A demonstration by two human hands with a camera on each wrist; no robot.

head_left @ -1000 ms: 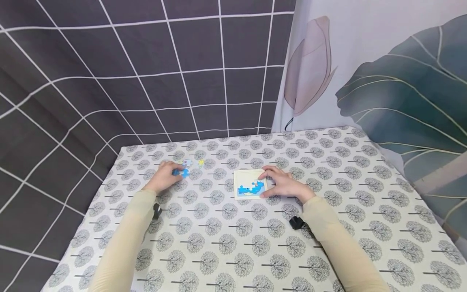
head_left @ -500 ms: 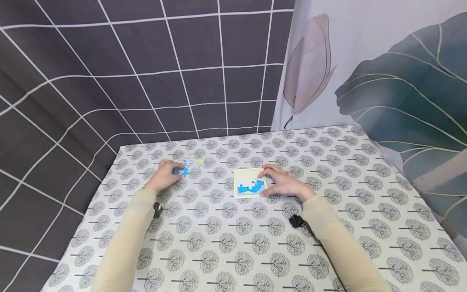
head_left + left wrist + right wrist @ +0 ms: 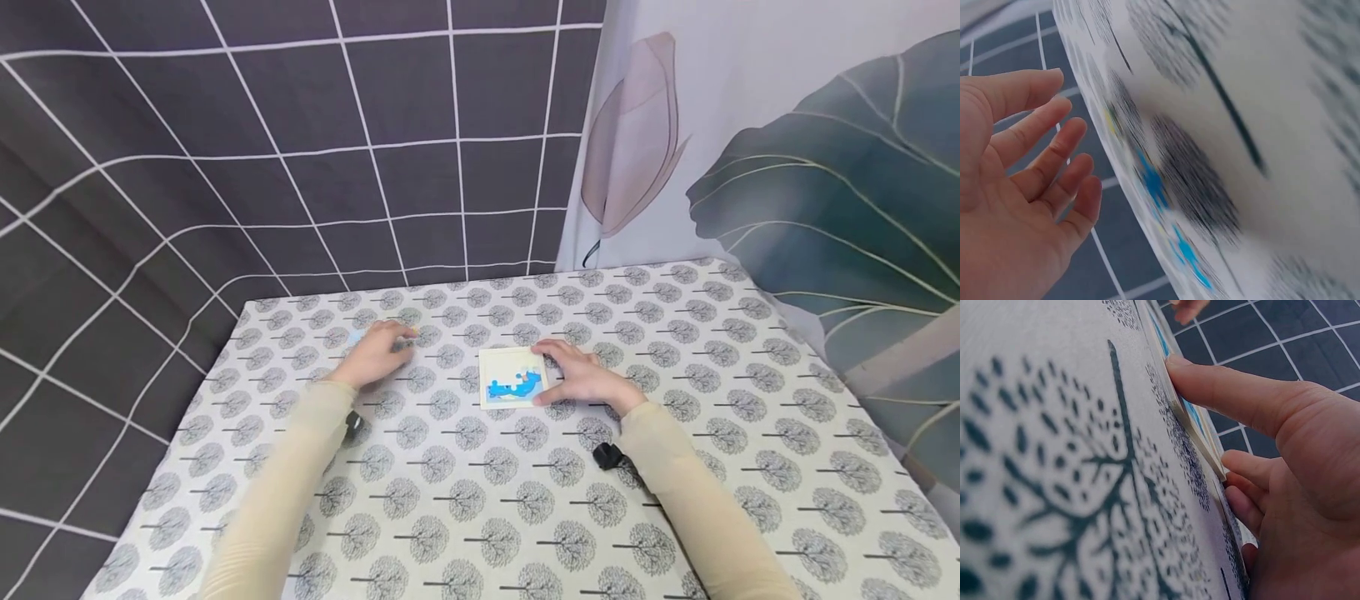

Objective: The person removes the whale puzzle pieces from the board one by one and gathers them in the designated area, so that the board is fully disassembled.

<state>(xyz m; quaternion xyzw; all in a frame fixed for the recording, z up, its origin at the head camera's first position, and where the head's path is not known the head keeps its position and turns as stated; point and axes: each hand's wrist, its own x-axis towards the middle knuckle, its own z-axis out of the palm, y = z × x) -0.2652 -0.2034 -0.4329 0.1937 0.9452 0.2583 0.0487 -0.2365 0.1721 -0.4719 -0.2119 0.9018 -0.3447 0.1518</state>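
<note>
The right hand [image 3: 581, 375] grips the three o'clock edge of the square cream puzzle tray [image 3: 501, 362], while the left hand [image 3: 377, 354], loosely spread near flat blue jigsaw pieces [image 3: 1152, 182] towards its nine o'clock, is apparently selecting one, calling next for a pinch.

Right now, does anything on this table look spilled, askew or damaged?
Nothing stands out. The partly filled puzzle board lies on the tablecloth, its edge held by the right hand. Loose blue pieces lie near the left hand, fitting an unfinished puzzle; fine damage would be too small to tell.
</note>
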